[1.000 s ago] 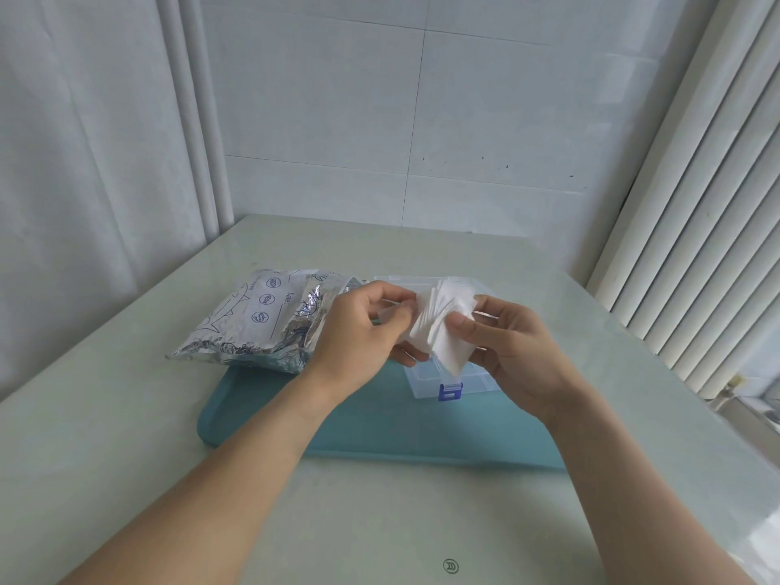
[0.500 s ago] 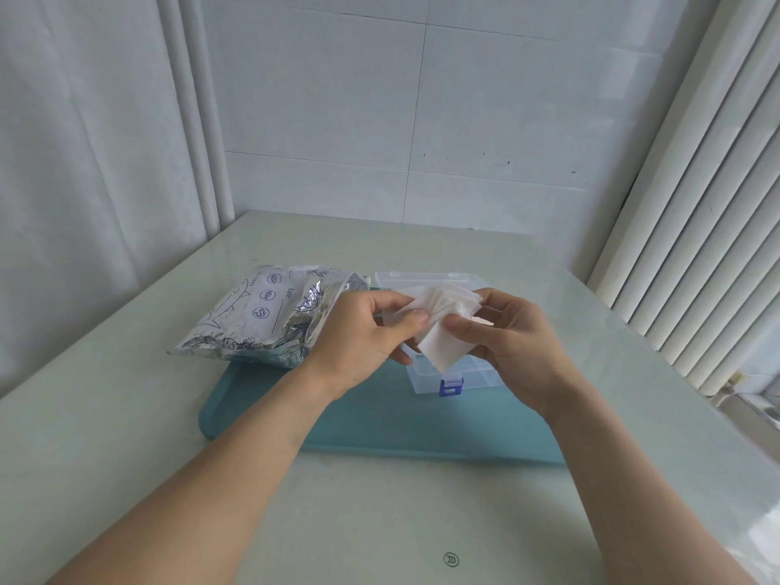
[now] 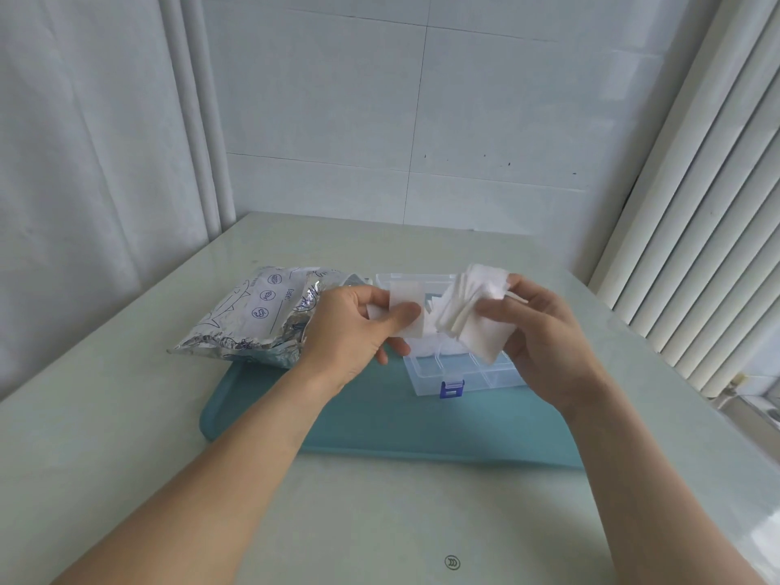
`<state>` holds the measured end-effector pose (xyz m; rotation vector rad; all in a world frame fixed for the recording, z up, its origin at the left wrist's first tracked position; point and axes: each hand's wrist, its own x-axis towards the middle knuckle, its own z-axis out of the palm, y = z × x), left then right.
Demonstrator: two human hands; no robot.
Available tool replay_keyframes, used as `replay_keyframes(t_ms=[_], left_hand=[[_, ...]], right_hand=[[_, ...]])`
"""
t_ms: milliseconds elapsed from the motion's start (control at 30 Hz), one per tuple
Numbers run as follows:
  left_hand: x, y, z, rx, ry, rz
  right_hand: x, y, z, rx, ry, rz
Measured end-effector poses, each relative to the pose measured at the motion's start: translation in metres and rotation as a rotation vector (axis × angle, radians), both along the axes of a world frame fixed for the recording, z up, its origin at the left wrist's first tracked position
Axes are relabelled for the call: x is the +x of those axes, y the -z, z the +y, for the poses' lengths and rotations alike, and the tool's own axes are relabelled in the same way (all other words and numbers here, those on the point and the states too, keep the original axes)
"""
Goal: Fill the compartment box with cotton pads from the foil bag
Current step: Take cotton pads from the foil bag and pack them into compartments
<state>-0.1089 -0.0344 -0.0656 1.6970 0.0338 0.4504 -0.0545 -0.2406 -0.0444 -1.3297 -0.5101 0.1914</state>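
A pale glossy table (image 3: 126,437) carries a teal tray (image 3: 380,428). Above it, the left hand (image 3: 354,327) pinches one cotton pad (image 3: 407,308), and the right hand (image 3: 544,331) grips a stack of pads (image 3: 468,306) over the clear compartment box (image 3: 460,373). The foil bag (image 3: 257,318) lies at the tray's far left; white tiled walls (image 3: 422,120) stand behind.

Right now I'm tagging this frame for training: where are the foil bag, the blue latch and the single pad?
foil bag (image 3: 253,318), head view, printed top face.
blue latch (image 3: 451,389), head view, its front face.
single pad (image 3: 406,308), head view, upper middle, above the thumb.
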Motion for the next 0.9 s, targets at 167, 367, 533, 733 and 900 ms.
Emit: replay_keyframes(t_ms=[167,367,533,733,900], left_hand=[[-0.006,-0.003,-0.005,0.111,0.055,-0.026],[-0.006,-0.001,-0.009,0.163,0.163,0.011],[-0.004,-0.002,-0.007,0.034,0.267,0.084],[-0.002,-0.001,-0.011,-0.105,0.204,0.092],[0.001,0.001,-0.011,-0.156,0.088,0.013]], right_hand=[[-0.007,0.004,0.007,-0.174,0.0,-0.157],[-0.007,0.01,0.011,-0.23,0.056,-0.149],[-0.005,0.009,0.011,-0.243,0.194,-0.134],[-0.006,0.008,0.011,-0.243,0.242,-0.112],[-0.006,0.001,0.006,-0.057,0.113,0.046]])
